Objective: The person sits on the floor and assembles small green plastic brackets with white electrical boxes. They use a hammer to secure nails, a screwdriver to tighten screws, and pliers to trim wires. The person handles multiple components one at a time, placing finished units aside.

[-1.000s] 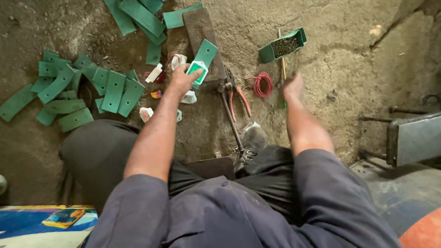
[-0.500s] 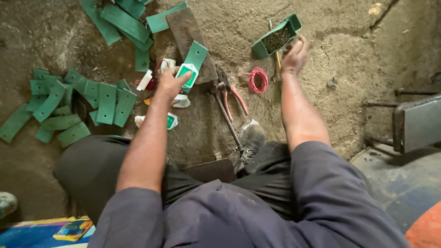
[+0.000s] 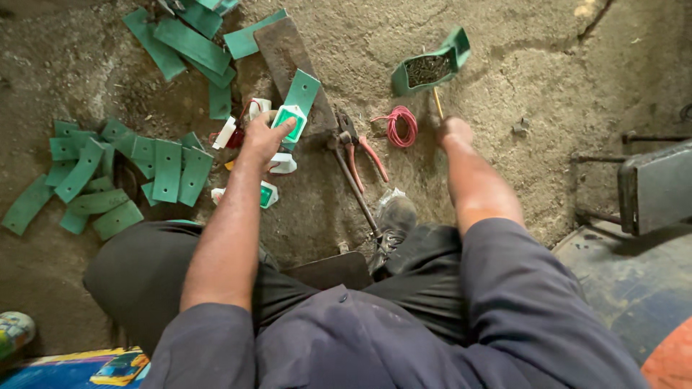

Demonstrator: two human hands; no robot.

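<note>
My left hand (image 3: pixel 261 138) pinches a small white-and-green rectangular part (image 3: pixel 288 122). It presses the part against a green plastic plate (image 3: pixel 303 90) that lies on a dark flat metal block (image 3: pixel 285 47). My right hand (image 3: pixel 454 132) is closed in a fist around a thin yellowish rod-like tool (image 3: pixel 437 103). The rod's tip points toward a green open tray (image 3: pixel 455 45) filled with small dark screws. More white-and-green parts (image 3: pixel 265 193) lie by my left wrist.
Red-handled pliers (image 3: pixel 360 148) and a red wire coil (image 3: pixel 400 126) lie between my hands. Several green plates (image 3: pixel 167 169) are piled at the left, and longer green strips (image 3: pixel 189 43) lie at the top. A dark metal bench (image 3: pixel 656 187) stands at the right, and a shoe (image 3: pixel 394 215) rests near my knees.
My right hand has pulled back from the screw tray toward me and now grips the thin rod. My left hand stays on the small part.
</note>
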